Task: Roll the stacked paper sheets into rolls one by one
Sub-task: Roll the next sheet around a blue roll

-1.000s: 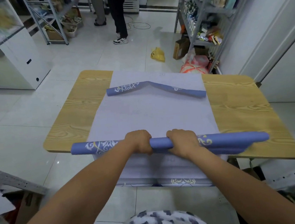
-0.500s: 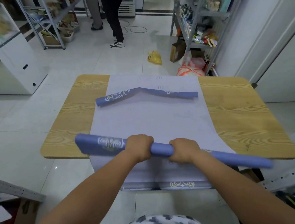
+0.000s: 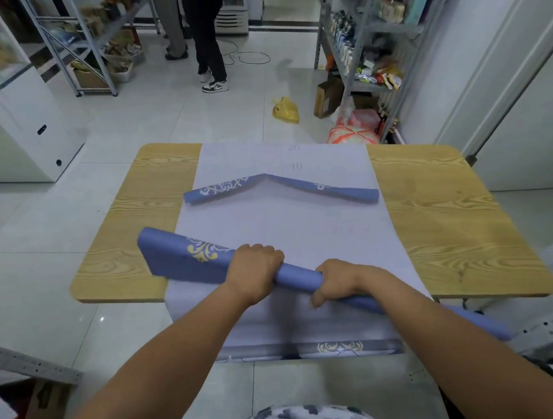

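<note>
Wooden table (image 3: 442, 225): blue roll (image 3: 184, 257) slants over paper stack (image 3: 287, 228); left hand (image 3: 258, 270), right hand (image 3: 338, 279) fingers (image 3: 268, 252) clenched round its middle.

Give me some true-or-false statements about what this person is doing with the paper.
1. The left hand and right hand both grip the blue roll. True.
2. That roll lies parallel to the near edge of the table. False: it slants, with its left end over the table and its right end out past the near edge.
3. A second roll, bent in the middle, lies farther back on the paper sheets. True.
4. A yellow bag sits on the table. False: it lies on the floor beyond it.
</note>
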